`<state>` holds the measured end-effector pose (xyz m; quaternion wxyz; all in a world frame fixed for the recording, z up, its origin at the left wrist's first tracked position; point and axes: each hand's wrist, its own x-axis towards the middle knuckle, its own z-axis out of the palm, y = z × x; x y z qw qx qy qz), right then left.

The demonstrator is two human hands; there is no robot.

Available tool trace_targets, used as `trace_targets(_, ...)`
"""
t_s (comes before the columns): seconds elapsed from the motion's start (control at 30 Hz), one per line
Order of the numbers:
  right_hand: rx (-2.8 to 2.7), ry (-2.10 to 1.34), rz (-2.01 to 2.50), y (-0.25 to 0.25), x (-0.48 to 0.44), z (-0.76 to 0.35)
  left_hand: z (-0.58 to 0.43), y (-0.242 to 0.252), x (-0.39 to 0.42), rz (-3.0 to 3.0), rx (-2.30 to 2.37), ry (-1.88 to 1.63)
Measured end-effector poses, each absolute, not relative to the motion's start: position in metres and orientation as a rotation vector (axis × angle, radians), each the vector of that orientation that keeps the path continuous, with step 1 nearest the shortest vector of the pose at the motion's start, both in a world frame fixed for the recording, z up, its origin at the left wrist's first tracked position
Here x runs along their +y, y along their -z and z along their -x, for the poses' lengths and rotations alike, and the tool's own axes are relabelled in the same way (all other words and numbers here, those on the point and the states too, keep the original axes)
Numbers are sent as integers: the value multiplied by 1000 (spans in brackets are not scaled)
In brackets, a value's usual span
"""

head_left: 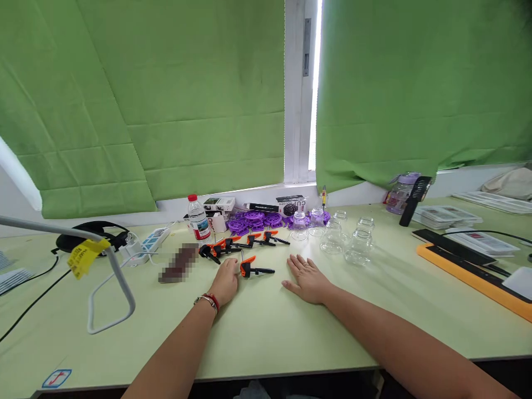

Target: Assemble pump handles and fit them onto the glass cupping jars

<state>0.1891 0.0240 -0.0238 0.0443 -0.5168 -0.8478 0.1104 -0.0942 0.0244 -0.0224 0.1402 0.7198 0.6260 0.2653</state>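
Note:
My left hand [226,281], with bracelets at the wrist, rests on the table with its fingers curled. Its fingertips meet the left end of a small black-and-orange clamp [249,268], whose dark handle points right. Flat on the table lies my right hand [308,278], fingers stretched out and holding nothing. Behind the left hand several similar black-and-orange clamps [253,240] lie in a row. Purple disc-shaped parts [254,219] are piled beyond them. To the right of my right hand stand several clear glass vessels [358,248].
A red-capped water bottle [199,219] and small boxes [219,205] stand at the back. On the left are a power strip [154,241] and a bent grey metal bar [112,266]. An orange-and-black paper trimmer [469,277], paper stacks [446,215] and a purple-lidded jug [402,194] occupy the right.

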Motion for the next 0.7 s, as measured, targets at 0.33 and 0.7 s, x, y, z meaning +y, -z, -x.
trace_targets(0.33,-2528,-286,1715,34,25,-197,91,25,20,-2298,1953,-180)
trace_targets(0.7,-2528,-304,1722,34,28,-199,91,25,22,-2292,1960,-92)
